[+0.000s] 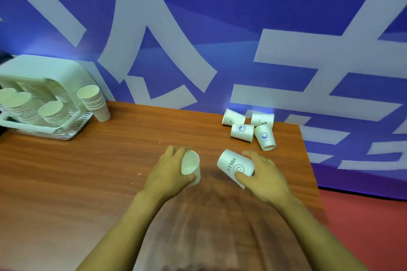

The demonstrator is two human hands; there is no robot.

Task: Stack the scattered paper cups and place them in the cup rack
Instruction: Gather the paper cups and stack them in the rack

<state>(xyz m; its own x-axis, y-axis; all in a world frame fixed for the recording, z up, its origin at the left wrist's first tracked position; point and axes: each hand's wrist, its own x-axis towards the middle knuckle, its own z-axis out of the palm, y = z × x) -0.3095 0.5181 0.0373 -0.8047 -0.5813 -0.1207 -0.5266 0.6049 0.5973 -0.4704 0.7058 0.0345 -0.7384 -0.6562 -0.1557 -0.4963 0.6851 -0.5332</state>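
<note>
Blue banner wall behind a wooden table (110, 160). My left hand (169, 174) grips an open-mouthed paper cup (190, 166); my right hand (264, 178) clasps the HELLO cup (234, 165), hands apart. Squeezing probably crumples rims, jamming nesting. Four scattered cups (248, 131) wait; cup rack (41, 96) far left.

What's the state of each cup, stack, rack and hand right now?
left hand: grips open-mouthed cup
right hand: grips HELLO cup, tilted, base toward the other cup
four loose cups: tipped over at table's far right
cup stack: upright beside rack
cup rack: holds several stacks
</note>
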